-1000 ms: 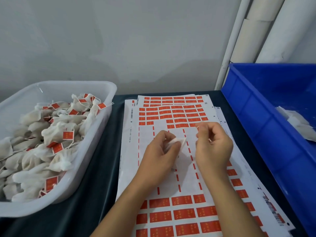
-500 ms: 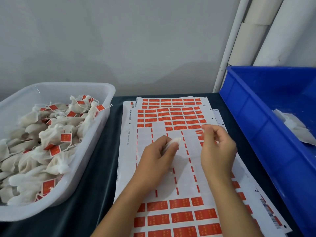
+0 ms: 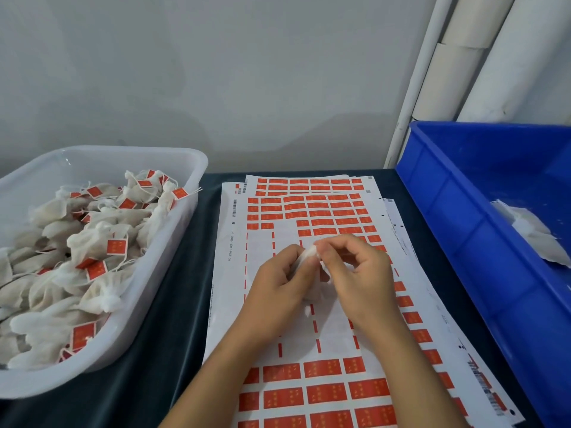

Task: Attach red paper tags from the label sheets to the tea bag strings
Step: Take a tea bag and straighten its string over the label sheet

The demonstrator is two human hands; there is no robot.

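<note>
Over the label sheet [image 3: 296,304], both hands pinch one tea bag [image 3: 309,253], left hand [image 3: 278,291] steadying, right hand [image 3: 355,273] seemingly freeing its string; a red tag comes next.

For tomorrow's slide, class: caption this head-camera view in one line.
Both hands, left and right, pinch a white tea bag above the label sheet.

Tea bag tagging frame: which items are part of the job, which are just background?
In the job:
- left hand and right hand, both holding a white tea bag
- label sheets with red tags
- white tub of tagged tea bags
- blue bin holding untagged bags

Background:
- white pipes
- dark table cover
</note>
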